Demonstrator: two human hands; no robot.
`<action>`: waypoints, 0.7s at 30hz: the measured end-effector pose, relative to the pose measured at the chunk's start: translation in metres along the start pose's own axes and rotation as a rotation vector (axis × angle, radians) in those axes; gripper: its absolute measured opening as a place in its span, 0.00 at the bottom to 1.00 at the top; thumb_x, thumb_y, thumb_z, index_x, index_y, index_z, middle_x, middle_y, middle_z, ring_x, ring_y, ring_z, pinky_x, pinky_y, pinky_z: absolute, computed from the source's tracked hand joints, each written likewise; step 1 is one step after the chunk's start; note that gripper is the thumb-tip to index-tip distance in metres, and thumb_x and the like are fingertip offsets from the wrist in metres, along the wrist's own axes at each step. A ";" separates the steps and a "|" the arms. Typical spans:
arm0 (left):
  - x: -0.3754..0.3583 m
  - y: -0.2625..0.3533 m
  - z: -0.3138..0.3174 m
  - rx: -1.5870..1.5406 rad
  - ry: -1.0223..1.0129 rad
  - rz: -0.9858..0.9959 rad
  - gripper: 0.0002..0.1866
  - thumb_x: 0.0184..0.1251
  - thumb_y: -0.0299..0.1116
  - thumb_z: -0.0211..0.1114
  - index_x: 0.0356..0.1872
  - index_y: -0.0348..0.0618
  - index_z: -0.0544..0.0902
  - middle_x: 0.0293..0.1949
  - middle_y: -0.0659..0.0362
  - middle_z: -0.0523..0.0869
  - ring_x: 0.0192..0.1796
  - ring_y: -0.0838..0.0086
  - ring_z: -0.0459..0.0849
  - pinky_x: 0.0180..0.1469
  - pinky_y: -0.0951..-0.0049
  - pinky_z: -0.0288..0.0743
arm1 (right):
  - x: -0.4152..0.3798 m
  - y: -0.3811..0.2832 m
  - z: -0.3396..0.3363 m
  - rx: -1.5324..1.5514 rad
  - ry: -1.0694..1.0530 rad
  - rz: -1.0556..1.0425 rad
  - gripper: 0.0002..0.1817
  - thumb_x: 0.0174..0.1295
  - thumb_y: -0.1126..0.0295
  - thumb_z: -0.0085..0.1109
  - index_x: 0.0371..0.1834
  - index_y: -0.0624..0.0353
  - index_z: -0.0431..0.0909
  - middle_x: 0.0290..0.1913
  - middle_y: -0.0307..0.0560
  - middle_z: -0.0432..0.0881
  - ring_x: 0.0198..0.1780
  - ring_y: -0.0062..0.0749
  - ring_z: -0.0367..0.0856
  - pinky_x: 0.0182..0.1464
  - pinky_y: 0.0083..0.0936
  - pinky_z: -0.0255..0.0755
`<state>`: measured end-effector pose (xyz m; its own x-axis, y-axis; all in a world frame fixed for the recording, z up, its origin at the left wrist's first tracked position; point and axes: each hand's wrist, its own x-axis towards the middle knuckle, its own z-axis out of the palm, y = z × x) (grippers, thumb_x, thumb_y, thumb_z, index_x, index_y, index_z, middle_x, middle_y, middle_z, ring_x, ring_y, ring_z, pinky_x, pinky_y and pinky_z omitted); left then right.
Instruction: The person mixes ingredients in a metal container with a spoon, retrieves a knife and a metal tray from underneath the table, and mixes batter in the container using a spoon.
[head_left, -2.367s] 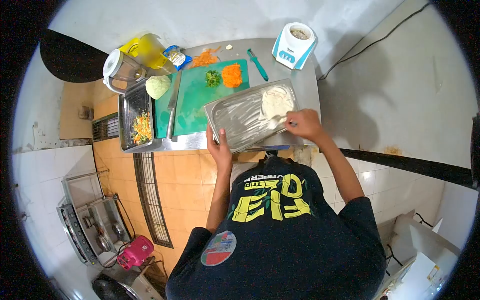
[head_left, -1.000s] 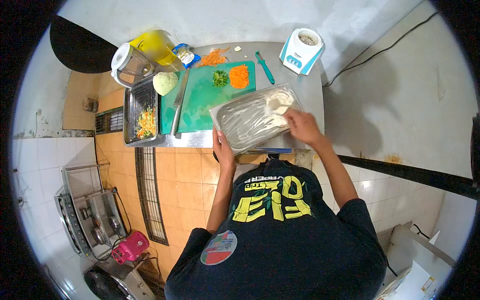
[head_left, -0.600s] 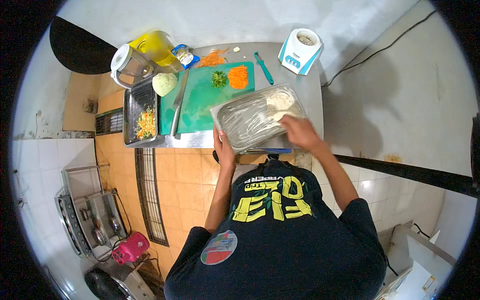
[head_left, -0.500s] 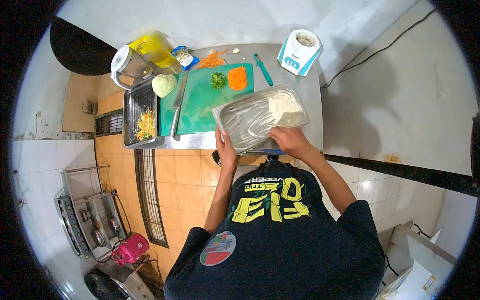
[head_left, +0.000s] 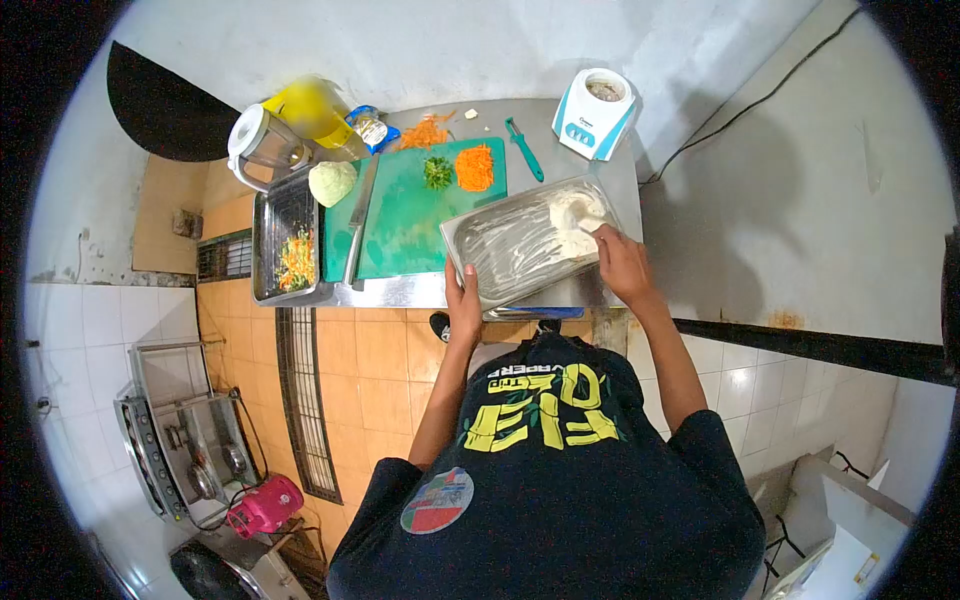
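My left hand (head_left: 465, 303) grips the near left corner of a shallow metal tray (head_left: 492, 258), which is tilted at the front of the steel table. White creamy stuff (head_left: 577, 222) lies heaped in the tray's right part, with streaks across its bottom. The fingers of my right hand (head_left: 624, 264) are closed at the right side of the tray, by the cream; what they hold is too small to make out. Left of the tray lies a green cutting board (head_left: 405, 225) with grated carrot (head_left: 474, 168), chopped greens (head_left: 437, 173) and a knife (head_left: 358, 225).
A dark tray (head_left: 287, 215) with mixed shredded vegetables and a cabbage piece (head_left: 332, 183) are at the left. Behind them stand a blender jug (head_left: 266, 147) and a yellow package (head_left: 305, 108). A green peeler (head_left: 525, 152) and a blender base (head_left: 594, 112) are at the back right.
My right hand has moved right and slightly up along the tray, and the cream is now gathered nearer the right end. The tray and my left hand have shifted slightly right.
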<state>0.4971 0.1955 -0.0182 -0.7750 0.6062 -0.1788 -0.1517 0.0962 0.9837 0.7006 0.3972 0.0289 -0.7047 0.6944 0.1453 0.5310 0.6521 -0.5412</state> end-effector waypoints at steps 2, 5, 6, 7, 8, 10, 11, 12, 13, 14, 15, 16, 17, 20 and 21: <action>0.004 -0.004 0.000 0.008 -0.015 -0.003 0.33 0.82 0.42 0.54 0.78 0.32 0.58 0.74 0.45 0.68 0.73 0.62 0.67 0.74 0.65 0.60 | -0.007 -0.014 -0.014 0.086 0.128 -0.028 0.08 0.73 0.67 0.51 0.47 0.57 0.77 0.41 0.58 0.86 0.41 0.60 0.85 0.42 0.52 0.77; 0.003 -0.006 0.001 0.010 -0.040 -0.017 0.33 0.82 0.42 0.55 0.77 0.31 0.58 0.74 0.45 0.68 0.73 0.62 0.68 0.74 0.65 0.61 | -0.018 -0.023 0.007 0.164 0.131 -0.160 0.05 0.68 0.74 0.56 0.45 0.59 0.78 0.37 0.56 0.86 0.36 0.55 0.85 0.37 0.43 0.77; 0.000 -0.006 0.001 0.009 -0.051 -0.025 0.33 0.82 0.42 0.55 0.77 0.31 0.58 0.74 0.45 0.68 0.73 0.62 0.68 0.73 0.65 0.61 | -0.019 -0.017 0.019 0.080 0.054 -0.160 0.05 0.68 0.73 0.56 0.45 0.59 0.78 0.36 0.54 0.85 0.35 0.55 0.85 0.36 0.43 0.77; -0.001 -0.004 0.000 0.008 -0.059 -0.030 0.33 0.82 0.42 0.55 0.77 0.31 0.58 0.74 0.45 0.68 0.72 0.62 0.69 0.73 0.65 0.62 | -0.022 -0.015 0.026 0.076 0.089 -0.138 0.05 0.68 0.72 0.56 0.45 0.59 0.78 0.36 0.54 0.85 0.35 0.55 0.85 0.36 0.43 0.77; -0.001 -0.003 -0.001 0.005 -0.067 -0.031 0.33 0.82 0.42 0.55 0.77 0.31 0.58 0.73 0.45 0.69 0.72 0.62 0.69 0.73 0.65 0.62 | -0.023 -0.012 0.033 0.072 0.127 -0.119 0.05 0.69 0.72 0.56 0.45 0.58 0.78 0.36 0.54 0.85 0.36 0.55 0.85 0.36 0.44 0.77; 0.002 0.000 0.000 -0.006 -0.070 -0.031 0.34 0.82 0.43 0.55 0.77 0.31 0.58 0.73 0.45 0.69 0.72 0.62 0.70 0.72 0.66 0.63 | -0.019 -0.010 0.032 0.018 0.127 -0.102 0.06 0.69 0.72 0.55 0.45 0.58 0.78 0.36 0.54 0.85 0.36 0.56 0.85 0.36 0.44 0.77; 0.002 -0.003 -0.001 0.009 -0.071 -0.020 0.33 0.82 0.43 0.55 0.77 0.31 0.60 0.73 0.45 0.70 0.71 0.63 0.71 0.71 0.66 0.64 | -0.020 -0.008 0.030 -0.031 0.086 -0.092 0.06 0.69 0.72 0.55 0.45 0.58 0.78 0.36 0.54 0.85 0.36 0.56 0.85 0.36 0.44 0.77; 0.002 -0.005 -0.003 0.025 -0.075 -0.010 0.33 0.82 0.43 0.55 0.76 0.32 0.61 0.72 0.46 0.71 0.70 0.63 0.72 0.70 0.66 0.65 | -0.021 -0.009 0.027 -0.079 0.045 -0.080 0.06 0.69 0.72 0.55 0.45 0.58 0.78 0.36 0.54 0.85 0.36 0.56 0.85 0.36 0.44 0.77; 0.003 -0.006 -0.003 0.039 -0.078 0.003 0.32 0.82 0.43 0.56 0.76 0.32 0.62 0.71 0.47 0.72 0.69 0.63 0.73 0.69 0.67 0.66 | -0.022 -0.010 0.023 -0.031 0.104 -0.064 0.06 0.69 0.71 0.55 0.45 0.58 0.79 0.37 0.54 0.86 0.37 0.56 0.85 0.37 0.45 0.77; 0.005 -0.007 -0.003 0.018 -0.094 -0.005 0.31 0.82 0.43 0.56 0.75 0.33 0.63 0.70 0.47 0.73 0.67 0.64 0.74 0.69 0.67 0.67 | -0.020 -0.010 0.018 0.016 0.163 -0.054 0.06 0.69 0.71 0.55 0.45 0.58 0.79 0.37 0.54 0.86 0.37 0.56 0.85 0.37 0.45 0.77; 0.002 -0.004 -0.004 -0.003 -0.108 -0.018 0.30 0.81 0.42 0.56 0.75 0.33 0.64 0.69 0.48 0.75 0.66 0.65 0.75 0.68 0.67 0.68 | -0.019 -0.013 0.014 0.065 0.217 -0.043 0.06 0.70 0.71 0.55 0.45 0.58 0.79 0.38 0.54 0.86 0.37 0.56 0.85 0.38 0.45 0.77; -0.002 -0.003 -0.005 -0.023 -0.119 -0.034 0.29 0.81 0.41 0.57 0.74 0.33 0.65 0.68 0.48 0.76 0.65 0.66 0.76 0.67 0.67 0.69 | -0.019 -0.015 0.010 0.104 0.241 -0.059 0.06 0.70 0.71 0.54 0.45 0.58 0.79 0.38 0.55 0.86 0.38 0.56 0.85 0.38 0.44 0.77; -0.003 -0.010 -0.007 -0.005 -0.117 -0.018 0.29 0.81 0.40 0.57 0.74 0.34 0.66 0.66 0.49 0.77 0.63 0.67 0.77 0.65 0.67 0.70 | -0.019 -0.018 0.006 0.145 0.266 -0.072 0.06 0.70 0.70 0.54 0.45 0.58 0.79 0.39 0.55 0.86 0.38 0.56 0.85 0.38 0.44 0.77; 0.001 -0.028 -0.011 0.022 -0.135 0.001 0.27 0.79 0.37 0.59 0.74 0.36 0.68 0.63 0.51 0.80 0.59 0.69 0.79 0.61 0.69 0.73 | -0.021 -0.003 0.021 0.033 0.139 -0.091 0.07 0.71 0.71 0.54 0.47 0.58 0.79 0.38 0.56 0.86 0.38 0.55 0.85 0.38 0.42 0.77; 0.000 -0.027 -0.011 0.008 -0.149 -0.019 0.28 0.79 0.36 0.60 0.74 0.37 0.67 0.63 0.52 0.80 0.58 0.69 0.80 0.59 0.70 0.74 | -0.023 0.000 0.024 -0.047 0.063 -0.092 0.07 0.71 0.72 0.53 0.47 0.58 0.79 0.37 0.56 0.86 0.38 0.55 0.85 0.38 0.41 0.76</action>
<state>0.4948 0.1840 -0.0446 -0.6719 0.7149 -0.1934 -0.1600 0.1148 0.9804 0.7051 0.3739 0.0060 -0.7215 0.6476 0.2450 0.4878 0.7266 -0.4839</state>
